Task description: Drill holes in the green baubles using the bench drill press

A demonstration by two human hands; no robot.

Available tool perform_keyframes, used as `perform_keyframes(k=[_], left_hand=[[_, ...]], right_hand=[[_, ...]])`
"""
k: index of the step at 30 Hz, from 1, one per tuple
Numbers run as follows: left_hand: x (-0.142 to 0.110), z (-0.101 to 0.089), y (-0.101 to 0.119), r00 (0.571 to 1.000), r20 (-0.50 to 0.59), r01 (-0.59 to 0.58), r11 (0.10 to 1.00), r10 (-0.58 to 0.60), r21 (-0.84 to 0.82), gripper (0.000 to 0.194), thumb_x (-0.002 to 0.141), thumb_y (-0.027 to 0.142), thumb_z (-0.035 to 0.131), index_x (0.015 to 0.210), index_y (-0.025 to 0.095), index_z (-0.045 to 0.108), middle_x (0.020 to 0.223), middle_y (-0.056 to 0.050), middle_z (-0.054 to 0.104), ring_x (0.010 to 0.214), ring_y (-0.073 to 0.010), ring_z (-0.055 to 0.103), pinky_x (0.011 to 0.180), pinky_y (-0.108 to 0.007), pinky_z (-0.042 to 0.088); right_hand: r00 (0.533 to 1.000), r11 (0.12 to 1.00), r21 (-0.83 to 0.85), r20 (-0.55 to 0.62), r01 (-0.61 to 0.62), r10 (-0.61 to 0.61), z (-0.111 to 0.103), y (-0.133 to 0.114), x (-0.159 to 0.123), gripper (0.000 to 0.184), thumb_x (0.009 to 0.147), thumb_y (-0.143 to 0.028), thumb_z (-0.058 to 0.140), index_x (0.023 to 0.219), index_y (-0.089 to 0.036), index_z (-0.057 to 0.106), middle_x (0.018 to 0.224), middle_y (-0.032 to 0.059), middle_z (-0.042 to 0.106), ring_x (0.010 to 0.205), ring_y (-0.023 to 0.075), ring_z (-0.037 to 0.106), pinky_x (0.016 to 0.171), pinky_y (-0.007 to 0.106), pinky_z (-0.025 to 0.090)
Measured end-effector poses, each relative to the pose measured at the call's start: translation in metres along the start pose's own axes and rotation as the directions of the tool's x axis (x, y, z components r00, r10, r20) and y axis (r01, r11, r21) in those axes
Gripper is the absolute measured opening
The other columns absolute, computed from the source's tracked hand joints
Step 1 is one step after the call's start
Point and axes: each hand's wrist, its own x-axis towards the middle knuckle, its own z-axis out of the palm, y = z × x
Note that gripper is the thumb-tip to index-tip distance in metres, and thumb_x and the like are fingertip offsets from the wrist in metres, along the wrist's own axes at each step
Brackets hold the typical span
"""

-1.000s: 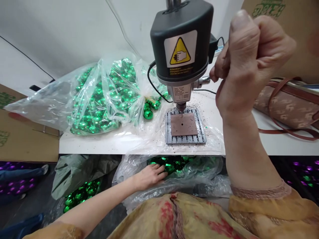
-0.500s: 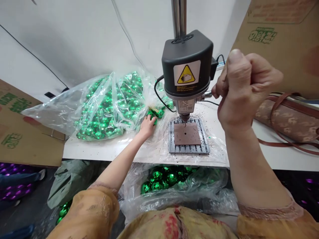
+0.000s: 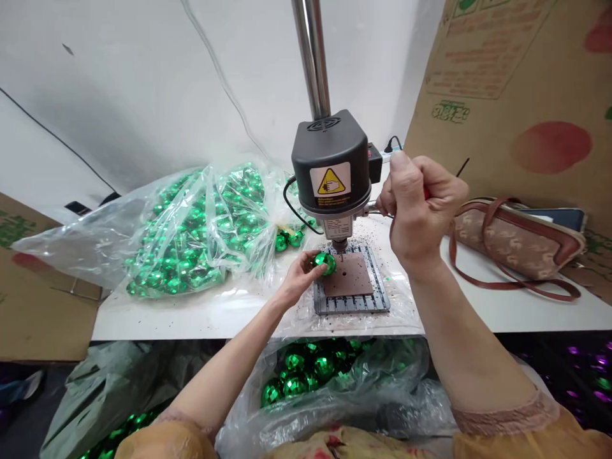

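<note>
Between the fingers of my left hand (image 3: 301, 275) is a shiny green faceted ball (image 3: 325, 263), held at the left of the drill bit, over the edge of a brown board (image 3: 358, 277). That board has a hole in it and lies on the slotted metal base (image 3: 352, 306) of a small drill press (image 3: 332, 162). My right hand (image 3: 421, 207) is closed around the press's feed lever (image 3: 373, 208), at the right of the motor head; most of the lever's grip is hidden. A yellow warning label faces me.
A clear bag of green balls (image 3: 191, 236) lies left of the press, with loose balls (image 3: 289, 240) by its mouth. Below the table edge is an open bag of green balls (image 3: 306, 370). A patterned handbag (image 3: 521, 236) and a cardboard box (image 3: 507, 102) stand right. Black shavings dot the table.
My left hand has moved right from the balls at the bag's mouth to the board, now with a green ball in it. My right hand stays on the lever. The camera view has shifted.
</note>
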Motion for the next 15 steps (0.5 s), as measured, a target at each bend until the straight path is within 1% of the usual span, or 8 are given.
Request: perform_keyframes(k=[3,6,8,12,15], left_hand=[[0.003,0.003,-0.009,0.999,0.039,-0.029,0.998,0.027,0.062,0.060,0.072,0.046,0.085,0.120,0.017,0.063,0.104,-0.007,0.072,0.098,-0.0211,0.065,0.088,-0.033,0.050],[0.005,0.006,-0.011,0.997,0.066,-0.060,0.985,0.049,0.165,0.062,0.074,0.045,0.083,0.126,0.018,0.062,0.105,-0.007,0.072,0.093,-0.0201,0.065,0.085,-0.033,0.050],[0.007,0.008,-0.010,0.996,0.071,-0.077,0.968,0.062,0.239,0.063,0.075,0.045,0.082,0.128,0.018,0.062,0.105,-0.007,0.071,0.087,-0.0183,0.063,0.080,-0.032,0.050],[0.008,0.014,-0.011,0.993,0.073,-0.110,0.937,0.091,0.333,0.062,0.073,0.044,0.083,0.126,0.019,0.063,0.095,-0.004,0.070,0.074,-0.0153,0.060,0.069,-0.029,0.049],[0.008,0.018,-0.011,0.988,0.074,-0.150,0.919,0.132,0.365,0.059,0.073,0.041,0.083,0.123,0.019,0.064,0.093,-0.004,0.070,0.076,-0.0162,0.062,0.069,-0.029,0.050]], right_hand=[[1.000,1.000,0.009,0.019,-0.018,0.018,-0.001,0.000,0.000,0.052,0.094,-0.037,0.059,0.055,-0.018,0.030,0.051,-0.0056,0.026,0.045,0.0037,0.029,0.047,0.027,0.023],[1.000,1.000,0.009,0.022,-0.020,0.020,-0.002,0.000,0.001,0.052,0.093,-0.037,0.059,0.054,-0.019,0.030,0.051,-0.0059,0.026,0.044,0.0033,0.030,0.045,0.026,0.023],[1.000,1.000,0.003,0.022,-0.022,0.022,-0.002,0.000,0.001,0.052,0.092,-0.037,0.060,0.054,-0.019,0.030,0.050,-0.0062,0.026,0.044,0.0033,0.029,0.045,0.026,0.023],[0.999,1.000,0.008,0.022,-0.023,0.023,-0.003,0.002,0.001,0.052,0.092,-0.036,0.061,0.054,-0.019,0.030,0.050,-0.0065,0.026,0.044,0.0031,0.029,0.044,0.026,0.023],[1.000,1.000,0.013,0.024,-0.009,0.009,-0.002,0.002,0.001,0.051,0.092,-0.035,0.060,0.055,-0.018,0.029,0.052,-0.0066,0.025,0.045,0.0024,0.029,0.044,0.024,0.024]])
